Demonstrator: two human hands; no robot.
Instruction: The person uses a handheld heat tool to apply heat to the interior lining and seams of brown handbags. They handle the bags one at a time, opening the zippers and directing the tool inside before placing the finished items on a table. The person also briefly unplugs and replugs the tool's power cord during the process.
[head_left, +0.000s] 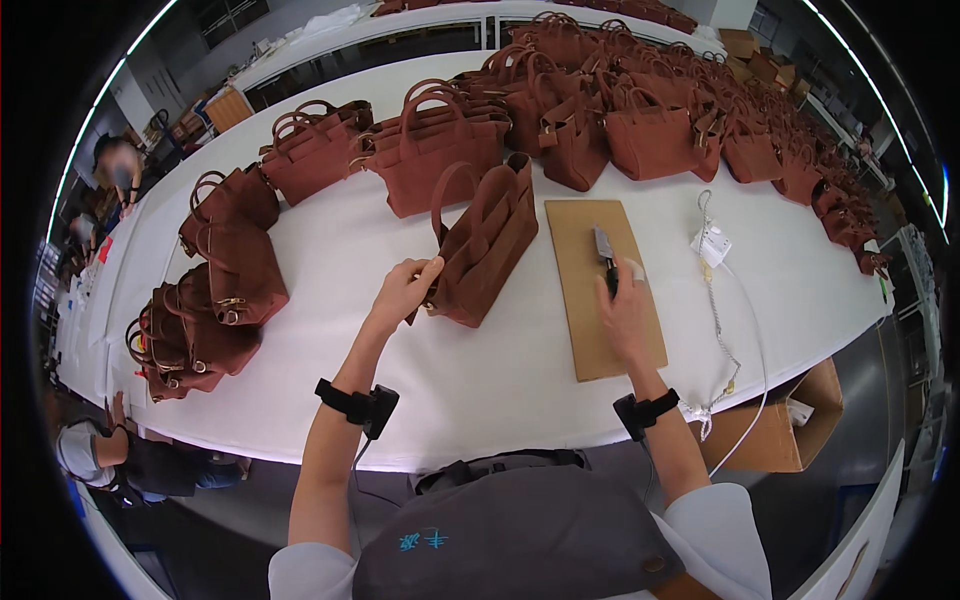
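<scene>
A reddish-brown leather handbag [485, 250] stands at an angle in front of me, its two handles upright. My left hand [408, 288] pinches its near lower corner, beside a metal fitting. To the right, a flat brown cardboard sheet [590, 345] lies on the white table. Above that sheet my right hand [628, 310] has its fingers closed around the black handle of a small blade tool [604, 246]. Its short silver blade points away from me; whether it is a knife or snips I cannot tell.
Several similar handbags [240, 270] stand in a curve at the left, and many more [650, 135] crowd the far right of the white table [520, 400]. A cord with a white tag [711, 243] lies right of the cardboard. Below the right edge is an open carton [760, 435]. People work at left.
</scene>
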